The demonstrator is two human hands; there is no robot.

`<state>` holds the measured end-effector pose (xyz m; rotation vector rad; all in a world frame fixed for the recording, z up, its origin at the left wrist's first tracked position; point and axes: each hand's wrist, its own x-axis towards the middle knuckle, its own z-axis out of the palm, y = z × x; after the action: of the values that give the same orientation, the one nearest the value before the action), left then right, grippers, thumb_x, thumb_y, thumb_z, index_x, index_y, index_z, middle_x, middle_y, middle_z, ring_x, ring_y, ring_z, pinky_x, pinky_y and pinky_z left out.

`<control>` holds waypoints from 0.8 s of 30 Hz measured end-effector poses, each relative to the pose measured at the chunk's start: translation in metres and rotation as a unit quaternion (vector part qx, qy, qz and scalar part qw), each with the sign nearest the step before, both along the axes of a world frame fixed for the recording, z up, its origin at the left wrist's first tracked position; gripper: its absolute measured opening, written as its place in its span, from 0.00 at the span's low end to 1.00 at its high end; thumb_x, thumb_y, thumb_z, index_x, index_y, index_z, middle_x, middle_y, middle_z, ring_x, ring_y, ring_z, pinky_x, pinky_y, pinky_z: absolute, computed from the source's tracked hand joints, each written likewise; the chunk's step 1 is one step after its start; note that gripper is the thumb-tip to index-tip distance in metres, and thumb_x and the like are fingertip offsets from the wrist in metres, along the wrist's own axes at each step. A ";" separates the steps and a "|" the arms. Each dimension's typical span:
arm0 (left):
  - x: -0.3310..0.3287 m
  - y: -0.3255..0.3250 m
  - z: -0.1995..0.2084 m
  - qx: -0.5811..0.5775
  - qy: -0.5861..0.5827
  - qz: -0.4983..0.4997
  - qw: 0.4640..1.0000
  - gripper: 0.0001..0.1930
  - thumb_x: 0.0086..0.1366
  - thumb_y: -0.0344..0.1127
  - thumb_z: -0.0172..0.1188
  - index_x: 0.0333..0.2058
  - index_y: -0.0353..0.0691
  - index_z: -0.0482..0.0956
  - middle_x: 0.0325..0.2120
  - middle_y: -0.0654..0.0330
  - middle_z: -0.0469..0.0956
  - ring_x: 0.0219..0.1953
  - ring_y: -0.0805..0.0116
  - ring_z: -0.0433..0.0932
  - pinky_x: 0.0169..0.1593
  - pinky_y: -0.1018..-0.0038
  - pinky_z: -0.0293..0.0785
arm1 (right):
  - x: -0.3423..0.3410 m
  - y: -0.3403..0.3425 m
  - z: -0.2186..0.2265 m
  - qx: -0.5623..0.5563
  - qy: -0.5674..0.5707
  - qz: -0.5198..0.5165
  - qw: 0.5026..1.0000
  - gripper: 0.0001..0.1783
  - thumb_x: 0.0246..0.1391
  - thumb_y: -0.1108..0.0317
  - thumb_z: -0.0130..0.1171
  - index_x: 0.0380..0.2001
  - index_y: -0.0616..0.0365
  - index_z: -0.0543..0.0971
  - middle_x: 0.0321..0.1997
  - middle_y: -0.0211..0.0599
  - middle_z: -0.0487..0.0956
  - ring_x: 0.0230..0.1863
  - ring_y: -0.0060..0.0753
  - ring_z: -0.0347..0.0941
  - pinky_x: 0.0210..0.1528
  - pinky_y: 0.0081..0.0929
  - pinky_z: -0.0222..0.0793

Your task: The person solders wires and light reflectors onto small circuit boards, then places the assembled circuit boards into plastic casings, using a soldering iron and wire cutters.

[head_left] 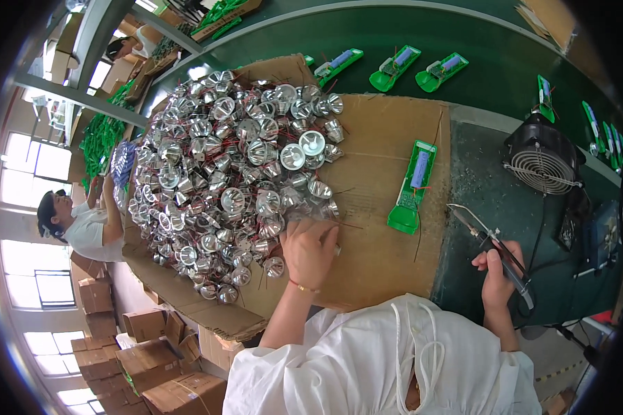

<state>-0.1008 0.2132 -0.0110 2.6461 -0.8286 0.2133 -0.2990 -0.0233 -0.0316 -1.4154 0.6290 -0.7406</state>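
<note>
My left hand point(309, 252) is at the right edge of a big heap of silver lamp reflectors point(221, 155) with thin red and black wires. Its fingers are curled among the outermost cups and partly hidden; what they grip cannot be made out. In my right hand point(498, 274) is a soldering iron point(509, 264) with a dark handle, its tip directed up and left. Between the hands, a green plastic housing point(404, 216) lies lengthwise on the cardboard. A blue cylindrical battery point(420, 169), a small circuit board and a red wire sit in the housing.
A flat cardboard sheet point(367, 277) covers the bench under the housing. Right of it stands a black fan point(543, 159) with a round wire grille, with cables nearby. Several similar green housings point(394, 68) lie along the far strip. At left, another person point(83, 221) works near stacked cartons point(149, 360).
</note>
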 end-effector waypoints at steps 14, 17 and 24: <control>-0.003 -0.026 0.016 -0.446 0.443 0.023 0.778 0.07 0.55 0.23 0.56 0.34 0.29 0.75 0.26 0.58 0.78 0.28 0.78 0.76 0.33 0.84 0.72 | 0.026 0.019 0.003 -0.092 -0.007 0.117 0.989 0.10 0.45 0.75 0.59 0.30 0.65 0.69 0.24 0.40 0.76 0.26 0.24 0.75 0.28 0.18 0.70; -0.013 -0.054 0.018 -0.281 0.373 -0.041 0.884 0.09 0.54 0.26 0.58 0.35 0.32 0.77 0.27 0.58 0.79 0.26 0.76 0.77 0.29 0.82 0.72 | 0.024 0.018 -0.005 -0.106 -0.002 0.123 0.987 0.10 0.45 0.74 0.59 0.30 0.65 0.69 0.25 0.39 0.76 0.25 0.22 0.74 0.27 0.17 0.68; -0.009 -0.076 -0.007 -0.189 0.233 -0.077 0.951 0.04 0.52 0.30 0.59 0.25 0.35 0.78 0.19 0.56 0.76 0.20 0.65 0.75 0.25 0.74 0.69 | 0.028 0.020 -0.005 -0.070 0.004 0.097 0.993 0.10 0.46 0.72 0.59 0.30 0.64 0.69 0.22 0.38 0.77 0.23 0.21 0.73 0.26 0.17 0.67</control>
<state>-0.1094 0.1371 -0.0175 2.1319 -0.7398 -0.2616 -0.2708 -0.0035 -0.0369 -1.5850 0.4441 -0.6344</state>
